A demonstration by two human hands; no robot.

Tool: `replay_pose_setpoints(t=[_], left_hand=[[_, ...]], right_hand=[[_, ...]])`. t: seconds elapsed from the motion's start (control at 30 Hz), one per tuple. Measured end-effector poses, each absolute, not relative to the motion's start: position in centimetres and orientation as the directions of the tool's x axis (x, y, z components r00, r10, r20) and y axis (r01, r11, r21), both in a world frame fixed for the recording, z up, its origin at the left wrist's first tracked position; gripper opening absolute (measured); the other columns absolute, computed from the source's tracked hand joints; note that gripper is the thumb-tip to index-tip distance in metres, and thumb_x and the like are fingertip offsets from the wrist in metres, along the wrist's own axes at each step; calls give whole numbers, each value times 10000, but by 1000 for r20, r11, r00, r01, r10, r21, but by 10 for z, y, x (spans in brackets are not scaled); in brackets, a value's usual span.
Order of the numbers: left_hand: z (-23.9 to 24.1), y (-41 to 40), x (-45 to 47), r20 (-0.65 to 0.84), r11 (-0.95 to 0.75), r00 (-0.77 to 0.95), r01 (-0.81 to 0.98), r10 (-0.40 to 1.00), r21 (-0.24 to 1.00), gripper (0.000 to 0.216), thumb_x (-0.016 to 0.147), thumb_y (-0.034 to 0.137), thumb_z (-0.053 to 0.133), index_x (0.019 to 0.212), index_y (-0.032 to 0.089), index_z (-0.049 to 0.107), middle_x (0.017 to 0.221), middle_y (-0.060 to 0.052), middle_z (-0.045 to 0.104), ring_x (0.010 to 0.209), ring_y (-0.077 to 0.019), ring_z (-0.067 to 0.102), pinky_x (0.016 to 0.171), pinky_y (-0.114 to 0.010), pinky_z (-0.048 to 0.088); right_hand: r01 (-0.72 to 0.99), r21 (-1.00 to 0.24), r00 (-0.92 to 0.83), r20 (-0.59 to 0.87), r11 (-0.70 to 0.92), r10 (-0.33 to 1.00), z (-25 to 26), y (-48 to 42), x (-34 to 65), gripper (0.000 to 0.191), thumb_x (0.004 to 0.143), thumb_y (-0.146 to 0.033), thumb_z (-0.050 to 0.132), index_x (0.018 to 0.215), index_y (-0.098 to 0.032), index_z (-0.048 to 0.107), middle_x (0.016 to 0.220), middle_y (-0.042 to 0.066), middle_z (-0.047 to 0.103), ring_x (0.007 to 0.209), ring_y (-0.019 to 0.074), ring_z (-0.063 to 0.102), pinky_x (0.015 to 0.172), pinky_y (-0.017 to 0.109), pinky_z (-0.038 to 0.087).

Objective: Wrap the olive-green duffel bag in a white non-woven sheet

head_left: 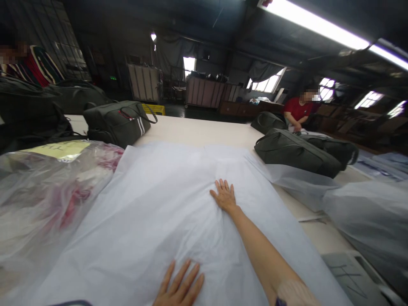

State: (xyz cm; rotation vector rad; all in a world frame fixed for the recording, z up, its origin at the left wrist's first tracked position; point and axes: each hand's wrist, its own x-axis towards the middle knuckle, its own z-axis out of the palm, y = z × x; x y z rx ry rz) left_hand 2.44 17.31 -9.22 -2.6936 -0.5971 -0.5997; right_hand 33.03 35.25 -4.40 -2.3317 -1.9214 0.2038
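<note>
A large white plastic sheet or bag (pixel 134 216) lies spread over the table in front of me, with creases running between my hands. My right hand (pixel 225 196) is stretched out far across it, palm down, fingers spread. Close to me at the bottom edge, my left hand (pixel 181 284) rests flat on the same sheet with its fingers apart; its wrist is out of view. Neither hand grips anything. Whether the white plastic is one layer or a bag, I cannot tell.
A clear bag with pink and white contents (pixel 70 199) lies left, under a yellow paper (pixel 60 148). Dark green bags (pixel 117 123) stand behind it, others (pixel 296 151) at right. A person in red (pixel 299 108) stands back right; another person's striped sleeve (pixel 44 66) shows left.
</note>
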Motion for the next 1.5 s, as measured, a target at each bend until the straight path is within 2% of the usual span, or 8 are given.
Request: replay_pose_setpoints(t=[0.13, 0.3, 0.53, 0.7, 1.1, 1.27, 1.4, 1.5], left_hand=[[-90, 197, 25, 209, -878, 857, 479, 471, 12, 806, 883, 353, 582, 1530, 292, 105, 1516, -28, 411, 1370, -273, 422, 1182, -480, 256], [-43, 177, 23, -102, -763, 797, 600, 595, 243, 1278, 551, 583, 827, 1524, 324, 39, 1602, -110, 183, 1447, -413, 219, 1129, -703, 202], [-17, 136, 6, 130, -710, 698, 691, 704, 137, 859, 810, 560, 634, 1512, 299, 215, 1579, -91, 280, 1443, -363, 264, 1132, -666, 226], [-33, 143, 16, 56, -625, 623, 779, 780, 51, 730, 860, 544, 582, 1473, 227, 345, 1550, -116, 334, 1434, -370, 281, 1120, -682, 223], [-33, 226, 42, -39, -645, 649, 760, 760, 80, 744, 904, 585, 478, 1514, 245, 223, 1601, -118, 225, 1476, -350, 160, 1139, -685, 119], [-13, 239, 48, -70, -627, 636, 770, 768, 118, 707, 920, 568, 454, 1499, 203, 276, 1593, -137, 246, 1475, -349, 163, 1146, -672, 118], [30, 192, 27, -41, -605, 659, 713, 751, 354, 647, 945, 601, 310, 1436, 192, 404, 1551, -118, 357, 1456, -306, 248, 1171, -582, 194], [62, 131, -17, -135, -452, 683, 604, 718, 656, 678, 928, 658, 223, 1378, 227, 490, 1467, -73, 494, 1374, -290, 412, 1143, -502, 322]], right_hand=[[960, -214, 177, -38, -181, 983, -44, 387, 331, 749, 948, -663, 228, 1532, -196, 221, 1626, 69, 116, 1494, 288, 19, 1187, 540, -41], [952, -264, 143, -71, -157, 987, -12, 369, 341, 781, 945, -677, 141, 1544, -176, 150, 1625, 101, 103, 1494, 294, 22, 1183, 572, 39], [964, -249, -132, -132, 96, 982, 28, 238, 342, 724, 954, -668, 170, 1541, -244, 171, 1629, 30, 101, 1499, 208, 9, 1209, 484, 22], [968, -226, -151, -189, 107, 970, -6, 186, 324, 713, 961, -644, 200, 1530, -215, 228, 1616, 56, 165, 1494, 249, 84, 1202, 527, 63], [965, -248, -112, -95, 86, 989, -34, 275, 347, 687, 972, -612, 249, 1531, -215, 215, 1626, 32, 124, 1497, 224, 13, 1195, 498, -73], [957, -288, -51, -95, 21, 994, -16, 283, 345, 691, 971, -607, 278, 1528, -202, 224, 1617, 59, 172, 1494, 257, 61, 1198, 529, 3], [943, -329, -50, 0, 47, 999, 34, 210, 355, 647, 994, -546, 252, 1533, -191, 202, 1616, 52, 178, 1494, 222, 83, 1209, 494, 58], [892, -438, -96, 50, 109, 994, 72, 101, 368, 564, 984, -515, 322, 1455, -217, 403, 1534, 33, 386, 1447, 220, 271, 1204, 455, 187]])
